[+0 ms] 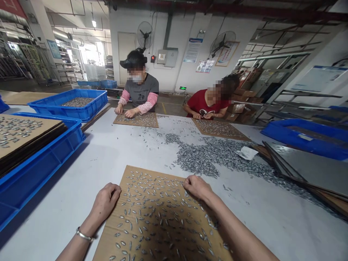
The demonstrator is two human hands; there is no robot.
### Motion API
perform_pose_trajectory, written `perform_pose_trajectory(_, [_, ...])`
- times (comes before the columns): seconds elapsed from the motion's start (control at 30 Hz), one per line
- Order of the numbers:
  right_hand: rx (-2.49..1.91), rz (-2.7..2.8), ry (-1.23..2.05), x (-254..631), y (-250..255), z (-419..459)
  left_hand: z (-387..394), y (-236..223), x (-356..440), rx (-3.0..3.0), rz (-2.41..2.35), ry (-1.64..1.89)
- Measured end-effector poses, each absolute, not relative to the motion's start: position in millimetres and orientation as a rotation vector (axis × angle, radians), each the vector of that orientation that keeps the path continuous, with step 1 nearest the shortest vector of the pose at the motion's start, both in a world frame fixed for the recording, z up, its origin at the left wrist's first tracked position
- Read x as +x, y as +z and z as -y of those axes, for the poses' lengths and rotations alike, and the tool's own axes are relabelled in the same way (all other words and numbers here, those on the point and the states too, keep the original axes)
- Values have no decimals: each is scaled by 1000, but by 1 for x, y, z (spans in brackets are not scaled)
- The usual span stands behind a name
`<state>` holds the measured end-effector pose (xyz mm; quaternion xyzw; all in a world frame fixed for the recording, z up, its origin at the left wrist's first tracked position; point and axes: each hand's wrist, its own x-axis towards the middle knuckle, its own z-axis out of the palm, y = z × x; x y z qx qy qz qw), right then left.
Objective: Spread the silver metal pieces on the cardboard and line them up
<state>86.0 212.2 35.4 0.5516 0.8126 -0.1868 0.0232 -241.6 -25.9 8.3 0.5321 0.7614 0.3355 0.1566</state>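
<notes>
A brown cardboard sheet [146,208] lies before me, strewn with small silver spindle-shaped metal pieces [140,230] spaced apart from one another. At its left edge my left hand [107,200] is closed, fingers curled against the cardboard. My right hand [198,186] is closed on the upper right edge, fingertips pinched there. Fingers under the sheet are hidden. Beyond my right hand spreads a large loose heap of the same metal pieces [198,159] on the white table [103,156].
Blue crates [43,152] stand on the left, one holding stacked loaded cardboard sheets [24,132]. Across the table two people [141,87] [209,103] work at their own sheets. Cardboard sheets [285,166], a white paper [247,153] and a blue crate [307,139] are on the right.
</notes>
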Motion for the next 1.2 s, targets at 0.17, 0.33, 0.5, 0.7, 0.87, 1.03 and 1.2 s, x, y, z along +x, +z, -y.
perform_pose_trajectory(0.17, [1706, -2532, -555, 84, 33, -212, 27, 10, -241, 1508, -2187, 954])
perform_pose_trajectory(0.33, [1708, -2522, -559, 82, 26, -209, 27, 10, -240, 1509, -2179, 962])
perform_pose_trajectory(0.5, [1564, -2637, -598, 84, 31, -202, 26, 9, -240, 1522, -2183, 963])
perform_pose_trajectory(0.7, [1633, -2698, -579, 106, 44, -213, 26, 8, -242, 1566, -2196, 964])
perform_pose_trajectory(0.87, [1567, -2654, -528, 113, 36, -208, 26, 9, -242, 1554, -2188, 964])
perform_pose_trajectory(1.03, [1502, -2677, -466, 107, 31, -206, 26, 8, -243, 1531, -2191, 966])
perform_pose_trajectory(1.2, [1500, -2698, -466, 110, 30, -211, 27, 4, -246, 1539, -2197, 942])
